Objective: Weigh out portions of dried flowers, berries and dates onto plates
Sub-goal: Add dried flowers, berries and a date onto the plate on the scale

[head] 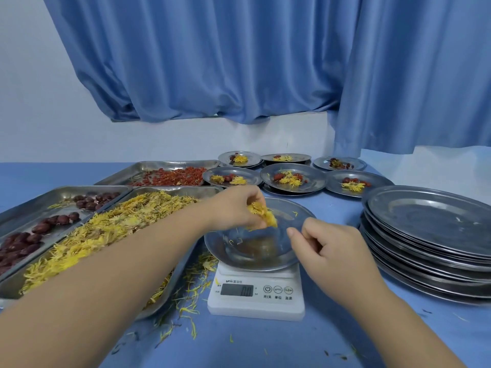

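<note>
A steel plate (249, 257) rests on a white digital scale (256, 296) near the table's front. My left hand (236, 208) hovers over the plate's far rim, shut on a pinch of yellow dried flowers (265, 215). My right hand (326, 247) is at the plate's right rim with its fingers curled; nothing shows in them. On the left, three steel trays hold dried flowers (106, 229), dark dates (39, 229) and red berries (175, 176).
Several filled plates (293, 179) stand at the back in two rows. A tall stack of bare plates (430, 240) sits at the right. Loose petals (191, 296) litter the blue cloth beside the scale. A blue curtain hangs behind the table.
</note>
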### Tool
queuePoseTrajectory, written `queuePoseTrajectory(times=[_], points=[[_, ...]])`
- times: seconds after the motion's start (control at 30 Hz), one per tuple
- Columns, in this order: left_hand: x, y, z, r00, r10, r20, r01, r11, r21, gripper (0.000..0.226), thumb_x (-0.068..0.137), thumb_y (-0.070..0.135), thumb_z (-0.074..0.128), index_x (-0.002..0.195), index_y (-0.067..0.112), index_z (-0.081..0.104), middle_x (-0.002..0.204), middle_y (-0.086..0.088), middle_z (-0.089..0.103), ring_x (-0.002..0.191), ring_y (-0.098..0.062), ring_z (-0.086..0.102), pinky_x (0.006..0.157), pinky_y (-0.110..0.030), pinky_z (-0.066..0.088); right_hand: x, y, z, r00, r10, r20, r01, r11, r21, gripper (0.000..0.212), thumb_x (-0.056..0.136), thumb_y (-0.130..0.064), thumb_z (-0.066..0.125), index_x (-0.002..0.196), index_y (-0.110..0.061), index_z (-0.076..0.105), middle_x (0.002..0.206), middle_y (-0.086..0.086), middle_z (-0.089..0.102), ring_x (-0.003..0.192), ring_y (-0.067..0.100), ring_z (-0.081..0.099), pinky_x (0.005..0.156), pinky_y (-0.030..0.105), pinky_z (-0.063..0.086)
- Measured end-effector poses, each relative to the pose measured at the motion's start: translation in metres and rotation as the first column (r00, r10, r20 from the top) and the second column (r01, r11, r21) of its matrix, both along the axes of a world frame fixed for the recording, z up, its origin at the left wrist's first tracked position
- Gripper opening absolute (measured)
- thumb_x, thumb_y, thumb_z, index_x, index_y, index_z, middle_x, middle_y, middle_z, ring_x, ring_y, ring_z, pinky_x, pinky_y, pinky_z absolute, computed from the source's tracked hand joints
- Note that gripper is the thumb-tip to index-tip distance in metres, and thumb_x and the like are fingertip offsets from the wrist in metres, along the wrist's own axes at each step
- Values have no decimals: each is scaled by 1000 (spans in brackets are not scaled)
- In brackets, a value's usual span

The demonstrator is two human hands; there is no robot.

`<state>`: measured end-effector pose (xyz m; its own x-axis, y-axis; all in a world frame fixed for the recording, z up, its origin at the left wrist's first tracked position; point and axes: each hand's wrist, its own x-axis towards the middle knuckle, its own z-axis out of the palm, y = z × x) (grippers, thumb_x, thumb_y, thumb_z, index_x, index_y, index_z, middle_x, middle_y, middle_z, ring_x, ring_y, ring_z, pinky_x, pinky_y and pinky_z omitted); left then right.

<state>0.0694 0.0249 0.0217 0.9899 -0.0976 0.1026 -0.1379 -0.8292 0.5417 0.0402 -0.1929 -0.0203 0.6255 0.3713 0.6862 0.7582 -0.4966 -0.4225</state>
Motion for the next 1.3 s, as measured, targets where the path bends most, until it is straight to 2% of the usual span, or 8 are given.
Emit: queuePoseTrajectory(times=[0.23,0.47,0.6,0.9,1.0,1.13,1.2,1.3], points=[[-13,20,11,979,-70,-190,99,984,150,38,71,43,82,104,47,64,107,32,59,98,15,50,79,-17,38,3,-4,0,1000,9,1,-9,999,48,46,87,-30,60,56,-18,28,46,-2,28,47,17,31,44,31,27],[-33,34,19,992,-61,-114,65,998,25,33,73,68,64,97,47,68,102,27,67,98,8,62,91,-28,45,-1,-1,-1,1000,19,-12,-19,999,37,46,86,-37,54,54,-23,24,45,-2,29,47,17,32,44,30,25],[-40,42,17,1000,13,1,-13,998,-58,9,90,49,60,93,46,68,100,29,67,93,14,59,85,-24,42,-5,1,-2,999,43,-3,-43,999,-1,45,85,-38,52,54,-25,22,44,-4,27,46,16,33,44,27,23],[-63,65,14,990,90,112,-68,980,-186,9,92,38,60,93,43,68,100,20,70,88,7,65,77,-22,45,-22,19,-6,992,51,116,-38,993,-115,46,85,-34,54,56,-28,19,44,-7,26,45,17,35,41,29,29],[-57,70,6,992,96,87,-91,994,-56,14,91,28,64,97,40,68,102,18,68,86,8,61,75,-17,43,-25,26,-6,990,40,137,-25,994,-108,44,85,-32,56,57,-26,22,44,-7,25,44,16,34,41,29,30],[-32,58,-2,997,74,7,-73,957,280,41,91,27,63,132,27,58,128,5,57,102,-2,54,84,-17,37,-24,29,-6,988,28,152,-11,993,-117,42,86,-38,49,57,-27,21,45,-8,24,42,13,32,41,29,30],[-18,49,-5,996,76,-36,-53,901,430,50,91,34,60,140,27,50,122,-4,50,112,-19,51,89,-28,39,-22,26,-7,989,21,146,-4,993,-117,40,86,-42,45,57,-27,21,45,-8,25,43,15,34,41,30,31],[-5,40,-8,998,57,-42,-24,835,549,45,88,41,61,132,33,56,102,2,40,104,-21,49,91,-39,46,-18,20,-7,992,10,127,3,994,-105,41,86,-43,44,56,-24,24,45,-7,26,45,17,36,41,30,30]])
